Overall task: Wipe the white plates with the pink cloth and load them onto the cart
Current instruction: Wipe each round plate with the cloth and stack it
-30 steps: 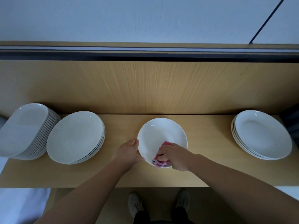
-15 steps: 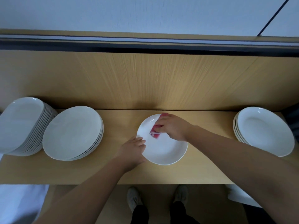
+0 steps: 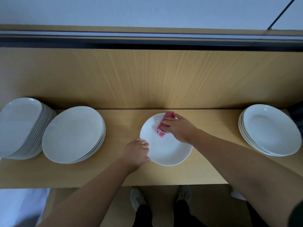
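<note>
A single white plate (image 3: 167,149) lies flat on the wooden shelf (image 3: 124,174) in front of me. My right hand (image 3: 177,127) presses a folded pink cloth (image 3: 164,126) onto the plate's far rim, fingers curled over the cloth. My left hand (image 3: 136,151) grips the plate's near-left edge, thumb under the rim and fingers on top. A stack of white plates (image 3: 73,135) stands to the left, and a taller stack (image 3: 21,126) leans at the far left. Another stack of deeper white plates (image 3: 270,130) sits at the right end.
A wooden back panel (image 3: 147,79) rises behind the shelf, topped by a dark rail. My feet (image 3: 137,197) stand on the floor below the shelf's front edge. A white surface (image 3: 21,207) shows at lower left. No cart is in view.
My right hand has carried the pink cloth from the plate's near edge to its far rim. My left hand has shifted down along the left edge. The view drifted slightly.
</note>
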Demonstrator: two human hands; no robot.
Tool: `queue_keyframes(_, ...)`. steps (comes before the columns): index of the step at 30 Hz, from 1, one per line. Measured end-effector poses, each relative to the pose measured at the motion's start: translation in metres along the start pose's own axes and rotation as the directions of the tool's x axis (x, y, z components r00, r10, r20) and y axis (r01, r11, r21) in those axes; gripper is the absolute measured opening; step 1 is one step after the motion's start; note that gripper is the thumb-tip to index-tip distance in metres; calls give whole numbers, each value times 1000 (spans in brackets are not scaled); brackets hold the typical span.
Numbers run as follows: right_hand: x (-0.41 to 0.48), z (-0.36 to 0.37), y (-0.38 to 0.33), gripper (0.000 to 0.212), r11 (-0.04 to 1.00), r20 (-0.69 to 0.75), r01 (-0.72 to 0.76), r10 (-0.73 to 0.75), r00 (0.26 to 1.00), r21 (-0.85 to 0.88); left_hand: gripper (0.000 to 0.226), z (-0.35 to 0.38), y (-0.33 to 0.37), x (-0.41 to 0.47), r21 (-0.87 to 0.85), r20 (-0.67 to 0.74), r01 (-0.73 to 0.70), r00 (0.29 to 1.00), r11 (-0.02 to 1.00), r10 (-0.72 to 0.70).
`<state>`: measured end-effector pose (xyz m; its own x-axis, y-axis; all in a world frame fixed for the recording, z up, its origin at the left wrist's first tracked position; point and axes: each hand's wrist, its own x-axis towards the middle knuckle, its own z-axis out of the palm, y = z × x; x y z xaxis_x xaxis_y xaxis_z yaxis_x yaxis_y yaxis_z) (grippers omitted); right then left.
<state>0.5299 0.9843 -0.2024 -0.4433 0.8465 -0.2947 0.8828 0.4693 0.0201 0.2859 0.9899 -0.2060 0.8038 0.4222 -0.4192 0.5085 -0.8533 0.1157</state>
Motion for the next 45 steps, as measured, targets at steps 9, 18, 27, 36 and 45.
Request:
queue_keyframes(9, -38, 1, -28, 37, 938, 235, -343, 345, 909, -54, 51, 1, 0, -1, 42, -19, -5, 1000, 999, 6)
queue_keyframes(18, -70, -11, -78, 28, 959, 296, -279, 251, 922, 56, 45, -3, 0, 5, 103, 40, -15, 999, 995, 11)
queue_keyframes(27, -81, -17, -82, 19, 950, 255, -198, 135, 958, 240, 42, -6, 3, 1, 56, -9, 16, 1000, 998, -15)
queue_keyframes(36, -118, -32, -21, 19, 788, 136, -357, 336, 932, 502, 39, -22, 31, -2, -131, -11, 125, 992, 984, -127)
queue_keyframes(45, -139, -18, 29, 12, 589, 120, -378, 429, 895, 715, 52, -27, 113, 46, -170, 10, 291, 956, 942, -294)
